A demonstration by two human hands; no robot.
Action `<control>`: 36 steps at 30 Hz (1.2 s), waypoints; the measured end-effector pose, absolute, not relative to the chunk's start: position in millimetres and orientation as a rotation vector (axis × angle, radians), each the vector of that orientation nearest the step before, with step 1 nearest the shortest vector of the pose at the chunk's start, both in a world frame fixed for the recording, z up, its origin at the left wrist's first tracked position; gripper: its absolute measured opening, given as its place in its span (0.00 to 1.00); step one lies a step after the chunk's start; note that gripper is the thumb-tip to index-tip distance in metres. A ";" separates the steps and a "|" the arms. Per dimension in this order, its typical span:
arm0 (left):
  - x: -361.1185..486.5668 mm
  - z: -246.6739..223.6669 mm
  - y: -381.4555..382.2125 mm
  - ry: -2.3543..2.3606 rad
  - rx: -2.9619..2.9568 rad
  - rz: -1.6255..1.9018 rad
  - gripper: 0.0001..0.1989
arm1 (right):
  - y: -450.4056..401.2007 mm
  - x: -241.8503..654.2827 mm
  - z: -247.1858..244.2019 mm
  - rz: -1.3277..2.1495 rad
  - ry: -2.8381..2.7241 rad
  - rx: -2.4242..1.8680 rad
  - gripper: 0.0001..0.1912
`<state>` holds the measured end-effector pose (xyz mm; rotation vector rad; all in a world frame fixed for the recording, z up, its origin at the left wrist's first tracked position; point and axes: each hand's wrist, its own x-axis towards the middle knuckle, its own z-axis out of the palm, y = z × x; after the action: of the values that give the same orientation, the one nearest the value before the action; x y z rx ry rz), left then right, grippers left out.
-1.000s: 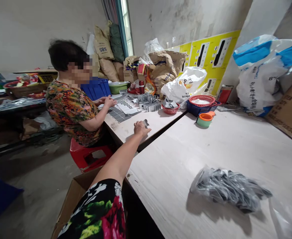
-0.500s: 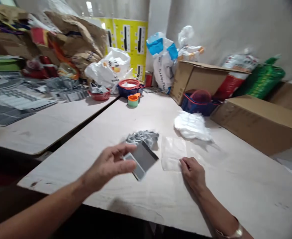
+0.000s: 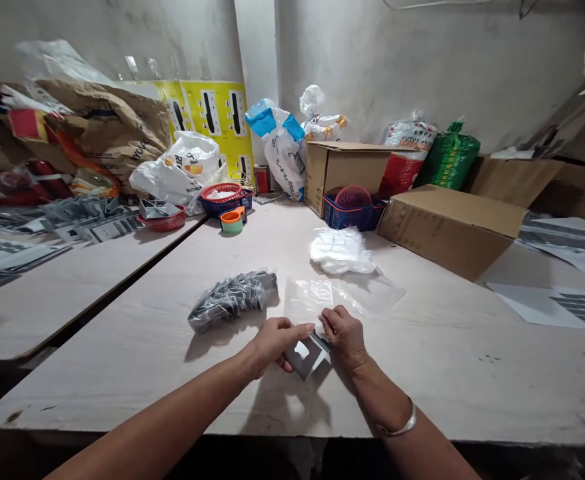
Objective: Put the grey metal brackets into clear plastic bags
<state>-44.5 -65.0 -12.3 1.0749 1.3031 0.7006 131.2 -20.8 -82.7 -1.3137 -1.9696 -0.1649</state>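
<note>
My left hand [image 3: 278, 343] grips a folded grey card [image 3: 302, 360] with a white cut-out shape, thumb on top and fingers beneath. My right hand [image 3: 343, 333] is closed at the card's upper right corner, by the edge of a flat clear plastic bag [image 3: 305, 297]; what its fingertips pinch is too small to make out. To the left on the table lies a row of grey cards wrapped in clear plastic [image 3: 232, 298]. Behind the flat bag rests a stack of clear bags [image 3: 342, 250].
An orange and green tape roll [image 3: 231, 222] stands near a red basket [image 3: 221, 193] at the back. Cardboard boxes [image 3: 447, 227] and a blue basket [image 3: 355, 215] are at the back right. Grey card sheets [image 3: 12, 247] cover the left table [image 3: 97, 267].
The view has shifted to the right. My left hand has brought the card over to my right hand, at the flat bag's near edge. More of the wrapped cards shows now.
</note>
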 end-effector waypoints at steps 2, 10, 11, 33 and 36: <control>-43.9 -12.9 -66.7 1.341 1.063 0.772 0.26 | -21.2 131.5 -82.1 -0.165 -1.969 -1.302 0.15; -52.0 -19.9 -68.4 1.216 0.963 0.920 0.24 | -23.6 134.5 -80.5 -0.061 -1.980 -1.214 0.14; -54.4 -21.3 -67.6 1.191 0.954 0.927 0.24 | -24.1 134.6 -80.4 -0.060 -1.994 -1.200 0.14; -35.0 -32.8 -68.5 1.248 0.878 1.059 0.24 | -109.1 110.1 -81.3 0.698 -1.642 -1.136 0.20; -28.2 -34.4 -71.3 1.296 0.987 1.029 0.26 | -108.0 113.8 -70.9 1.089 -1.441 -1.141 0.17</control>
<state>-28.2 -71.3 -34.4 0.9870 1.2958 1.0286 113.8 -108.0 -70.9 -1.1412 -1.4415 1.0894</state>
